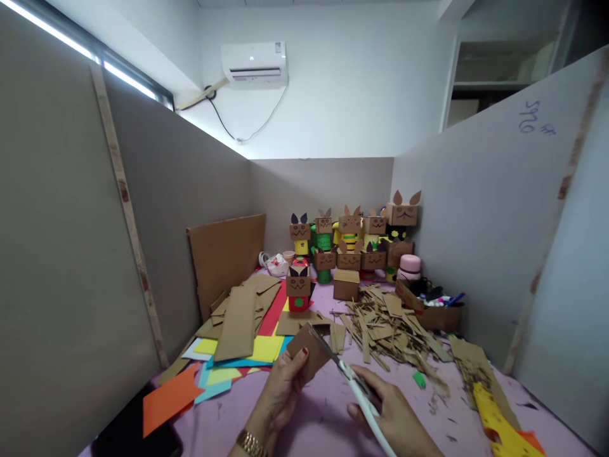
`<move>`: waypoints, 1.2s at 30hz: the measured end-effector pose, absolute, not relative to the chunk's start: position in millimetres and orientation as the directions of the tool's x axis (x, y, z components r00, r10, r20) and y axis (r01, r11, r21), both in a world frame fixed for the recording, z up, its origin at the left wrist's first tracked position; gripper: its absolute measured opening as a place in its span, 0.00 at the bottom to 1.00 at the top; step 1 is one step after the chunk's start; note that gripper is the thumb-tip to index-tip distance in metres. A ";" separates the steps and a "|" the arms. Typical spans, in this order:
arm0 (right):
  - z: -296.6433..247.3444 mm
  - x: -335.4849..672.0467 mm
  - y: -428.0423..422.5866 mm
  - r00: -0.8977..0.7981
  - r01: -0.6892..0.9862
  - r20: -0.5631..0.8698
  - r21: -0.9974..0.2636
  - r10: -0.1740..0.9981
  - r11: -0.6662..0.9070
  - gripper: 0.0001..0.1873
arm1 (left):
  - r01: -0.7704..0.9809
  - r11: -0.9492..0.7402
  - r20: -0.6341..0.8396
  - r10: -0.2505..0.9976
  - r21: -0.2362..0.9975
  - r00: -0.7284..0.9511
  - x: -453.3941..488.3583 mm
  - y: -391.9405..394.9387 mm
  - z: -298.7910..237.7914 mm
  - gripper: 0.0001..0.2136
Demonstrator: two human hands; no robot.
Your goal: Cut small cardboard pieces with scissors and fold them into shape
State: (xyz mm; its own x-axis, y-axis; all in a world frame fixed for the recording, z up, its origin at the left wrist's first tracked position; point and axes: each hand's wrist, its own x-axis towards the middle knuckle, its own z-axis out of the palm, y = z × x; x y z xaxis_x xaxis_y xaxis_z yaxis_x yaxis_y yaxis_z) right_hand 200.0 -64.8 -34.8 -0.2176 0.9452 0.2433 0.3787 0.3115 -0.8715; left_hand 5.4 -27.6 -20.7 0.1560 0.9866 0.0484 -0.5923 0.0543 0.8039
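My left hand point(284, 388) pinches a small brown cardboard piece point(304, 346) between thumb and fingers, with a watch on the wrist. Wrapped round the handles of a pair of scissors point(353, 376), my right hand point(387, 409) holds them with white handles toward me. The dark blades lie along the right upper edge of the cardboard piece; I cannot tell how far they are apart. Just beyond stands a cardboard cat figure point(299, 287) with dark ears and a red body. A flat cardboard sheet lies under and in front of that figure.
Cardboard strips point(387, 330) lie heaped at the right, near a box of pens point(438, 308). Coloured paper point(266, 349) and cardboard sheets point(236, 324) spread at the left. Several cat figures point(349, 257) stand at the back beside a plain box point(346, 285). Partition walls point(476, 209) enclose the table.
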 end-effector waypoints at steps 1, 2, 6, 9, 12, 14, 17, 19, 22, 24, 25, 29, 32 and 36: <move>-33.6 200.1 -65.2 -0.222 0.368 0.239 -0.877 0.945 0.308 0.28 | -0.593 0.057 0.048 0.986 0.803 0.160 5.2 -27.3 -20.8 0.14; -32.4 200.2 -65.8 -0.227 0.357 0.238 -0.882 0.944 0.309 0.28 | -0.595 0.056 0.049 0.986 0.802 0.159 4.9 -27.1 -20.8 0.14; -28.2 201.0 -67.9 -0.258 0.326 0.272 -0.878 0.927 0.349 0.28 | -0.610 0.035 0.051 0.991 0.792 0.124 3.9 -26.6 -20.7 0.12; -27.1 201.1 -68.5 -0.253 0.327 0.276 -0.877 0.927 0.351 0.27 | -0.582 0.056 0.059 0.983 0.812 0.176 5.6 -27.9 -21.0 0.11; -26.6 200.3 -68.9 -0.241 0.334 0.270 -0.879 0.932 0.340 0.26 | -0.538 0.068 0.077 0.967 0.840 0.243 8.4 -29.7 -22.1 0.10; -26.0 199.7 -69.3 -0.233 0.328 0.266 -0.884 0.935 0.333 0.26 | -0.530 0.068 0.084 0.962 0.845 0.258 9.1 -30.5 -22.8 0.10; -24.5 199.2 -69.9 -0.228 0.318 0.246 -0.896 0.942 0.311 0.25 | -0.528 0.075 0.084 0.959 0.846 0.270 8.4 -30.8 -23.4 0.10; -23.1 199.3 -70.3 -0.219 0.321 0.238 -0.898 0.946 0.301 0.25 | -0.522 0.081 0.082 0.956 0.849 0.283 7.9 -30.8 -23.9 0.11; -21.0 199.8 -70.7 -0.206 0.314 0.244 -0.901 0.948 0.300 0.25 | -0.515 0.076 0.106 0.943 0.854 0.315 9.1 -31.1 -25.2 0.12; -20.6 200.3 -70.6 -0.206 0.314 0.250 -0.899 0.946 0.306 0.24 | -0.511 0.081 0.109 0.937 0.856 0.332 10.8 -31.6 -26.1 0.12; -20.9 200.5 -70.4 -0.208 0.318 0.254 -0.896 0.945 0.311 0.23 | -0.508 0.086 0.103 0.937 0.857 0.333 11.7 -31.9 -26.5 0.13; -24.3 202.2 -68.7 -0.203 0.331 0.272 -0.885 0.941 0.328 0.22 | -0.506 0.098 0.081 0.944 0.857 0.320 14.1 -33.1 -26.1 0.14; -26.4 203.8 -66.6 -0.202 0.337 0.259 -0.887 0.945 0.315 0.21 | -0.514 0.087 0.095 0.943 0.853 0.318 15.0 -33.9 -25.0 0.13; -26.5 204.7 -65.4 -0.202 0.345 0.252 -0.886 0.947 0.309 0.21 | -0.528 0.097 0.094 0.942 0.844 0.323 15.6 -34.5 -24.8 0.13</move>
